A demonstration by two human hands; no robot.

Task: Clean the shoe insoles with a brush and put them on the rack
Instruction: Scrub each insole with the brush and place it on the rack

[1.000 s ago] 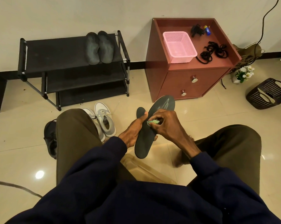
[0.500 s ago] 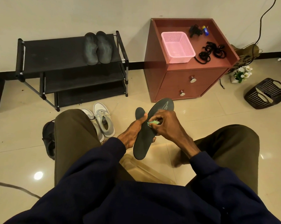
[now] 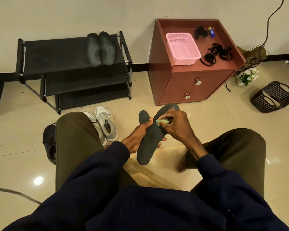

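Tile floor [image 3: 24,130], rack [image 3: 57,55] by wall [image 3: 74,14] with insole pair [image 3: 101,49] — left hand [image 3: 137,135] grips dark insole [image 3: 150,144], right hand [image 3: 175,124] pinches brush [image 3: 163,121] onto it.

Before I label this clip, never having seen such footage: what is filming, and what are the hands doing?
No machine here: these are a person's two bare hands, filmed by one camera worn on the head, looking forward and down. The left hand holds a dark insole from beneath. The right hand pinches a small green brush against its face. On the floor stand grey sneakers, a black rack with two insoles on its top shelf, and a red cabinet bearing a pink basket and black laces.
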